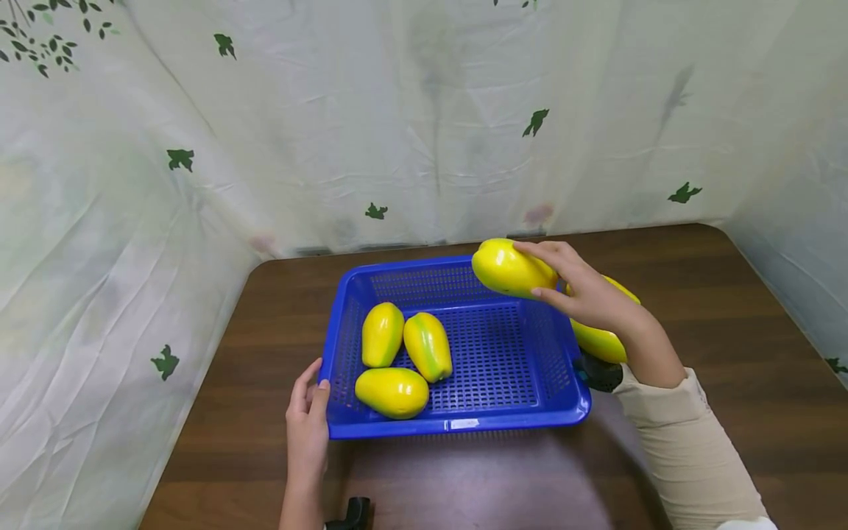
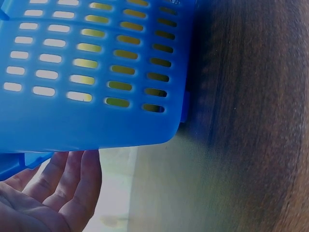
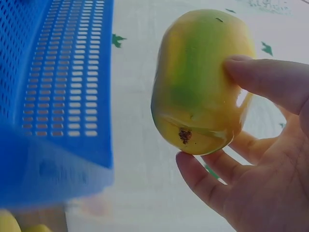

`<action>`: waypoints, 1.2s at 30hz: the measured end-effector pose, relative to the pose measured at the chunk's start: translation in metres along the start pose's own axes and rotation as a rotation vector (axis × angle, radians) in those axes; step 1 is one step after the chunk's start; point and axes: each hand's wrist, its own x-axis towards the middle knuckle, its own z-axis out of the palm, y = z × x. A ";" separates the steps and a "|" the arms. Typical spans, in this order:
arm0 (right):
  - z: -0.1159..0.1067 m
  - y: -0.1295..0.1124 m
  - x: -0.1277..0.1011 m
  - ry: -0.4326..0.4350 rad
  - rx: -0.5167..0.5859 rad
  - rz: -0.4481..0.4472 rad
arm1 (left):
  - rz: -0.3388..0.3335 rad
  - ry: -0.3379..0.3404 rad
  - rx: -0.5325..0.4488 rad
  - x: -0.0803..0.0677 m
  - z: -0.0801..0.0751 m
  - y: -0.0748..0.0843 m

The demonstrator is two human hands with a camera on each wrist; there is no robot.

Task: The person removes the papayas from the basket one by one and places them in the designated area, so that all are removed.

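A yellow papaya (image 1: 511,269) is gripped in the right hand (image 1: 586,291), fingers curled over it and thumb beneath, and is held above the far right corner of the blue basket (image 1: 457,423). Another papaya (image 1: 599,340) is seen just behind that wrist. The left hand (image 1: 307,419) is laid flat, fingers straight, against the basket's near left corner.

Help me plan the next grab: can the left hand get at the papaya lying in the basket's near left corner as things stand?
Probably yes. The left hand rests against the blue basket at that corner, the papaya lies just inside the low wall, and nothing covers it; the right hand is busy at the far right.
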 end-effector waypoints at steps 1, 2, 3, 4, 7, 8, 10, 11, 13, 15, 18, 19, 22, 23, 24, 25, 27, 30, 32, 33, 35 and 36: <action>-0.002 0.000 -0.003 0.007 -0.007 -0.005 | -0.001 -0.001 -0.002 0.000 0.000 0.000; -0.003 0.000 -0.006 0.014 -0.017 -0.007 | -0.002 0.000 -0.002 0.000 0.000 0.000; -0.005 0.000 -0.009 0.017 -0.023 -0.001 | -0.004 0.000 0.000 0.000 0.000 0.000; -0.006 -0.001 -0.012 0.020 -0.033 0.004 | -0.006 0.000 0.001 0.000 0.000 0.000; -0.010 -0.001 -0.021 0.029 -0.051 0.026 | -0.012 -0.002 0.002 0.000 0.000 0.000; -0.011 -0.001 -0.024 0.032 -0.056 0.032 | -0.012 -0.002 0.002 0.000 0.000 0.001; -0.012 0.000 -0.030 0.035 -0.064 0.041 | -0.011 -0.001 0.000 0.000 0.000 0.001; -0.012 0.001 -0.033 0.036 -0.069 0.043 | -0.010 0.000 -0.002 -0.001 0.000 0.001; -0.013 0.002 -0.039 0.042 -0.078 0.045 | -0.008 0.001 -0.004 -0.001 0.000 0.001; -0.014 0.002 -0.046 0.045 -0.086 0.051 | -0.006 0.002 -0.003 -0.001 0.000 0.002; -0.015 0.003 -0.055 0.046 -0.083 0.071 | -0.003 0.003 0.000 -0.001 0.000 0.002; -0.015 0.003 -0.058 0.047 -0.079 0.079 | -0.003 0.005 0.000 -0.001 0.000 0.002; -0.015 0.005 -0.066 0.051 -0.074 0.095 | -0.001 0.008 0.001 -0.001 0.000 0.002; -0.014 0.006 -0.069 0.055 -0.080 0.095 | -0.002 0.010 0.002 -0.001 0.000 0.002; -0.013 0.007 -0.072 0.059 -0.091 0.094 | -0.003 0.011 0.003 -0.002 0.000 0.002; -0.012 0.008 -0.075 0.061 -0.101 0.093 | -0.005 0.012 0.003 -0.002 0.000 0.002; -0.010 0.011 -0.081 0.069 -0.124 0.087 | -0.010 0.013 0.006 -0.002 0.000 0.002; -0.008 0.014 -0.090 0.086 -0.139 0.075 | -0.016 0.014 0.009 -0.002 0.000 0.002; -0.008 0.015 -0.096 0.105 -0.141 0.071 | -0.016 0.013 0.011 -0.002 0.001 0.002; -0.008 0.016 -0.098 0.113 -0.143 0.070 | -0.015 0.012 0.009 -0.002 0.001 0.002; -0.009 0.016 -0.103 0.129 -0.144 0.070 | -0.013 0.008 0.007 -0.001 0.001 0.002; -0.009 0.016 -0.105 0.135 -0.143 0.075 | -0.012 0.007 0.006 -0.001 0.001 0.002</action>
